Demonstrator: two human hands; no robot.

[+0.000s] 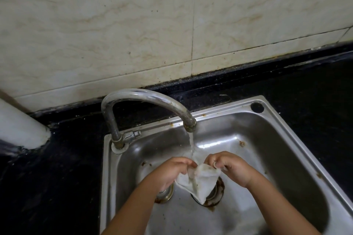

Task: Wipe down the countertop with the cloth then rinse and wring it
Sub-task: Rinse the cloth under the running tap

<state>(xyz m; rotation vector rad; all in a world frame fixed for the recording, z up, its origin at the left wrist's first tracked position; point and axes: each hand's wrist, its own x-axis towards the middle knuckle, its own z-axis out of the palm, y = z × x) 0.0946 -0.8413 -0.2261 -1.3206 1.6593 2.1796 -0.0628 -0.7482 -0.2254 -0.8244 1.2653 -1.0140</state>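
Observation:
A stained white cloth point(200, 181) hangs over the steel sink point(271, 128), stretched between both hands. My left hand point(172, 171) pinches its left edge and my right hand point(229, 166) pinches its right edge. Water runs from the curved faucet point(145, 99) in a thin stream point(191, 145) that lands on the cloth's top edge. The cloth's lower corner dangles above the rusty drain point(217, 194). The black countertop point(57, 168) surrounds the sink.
A second round fitting point(166, 194) sits in the basin under my left wrist. The faucet handle point(133, 134) points right at the faucet base. A white pipe point(19, 126) meets the counter at far left. Tiled wall point(133, 25) rises behind.

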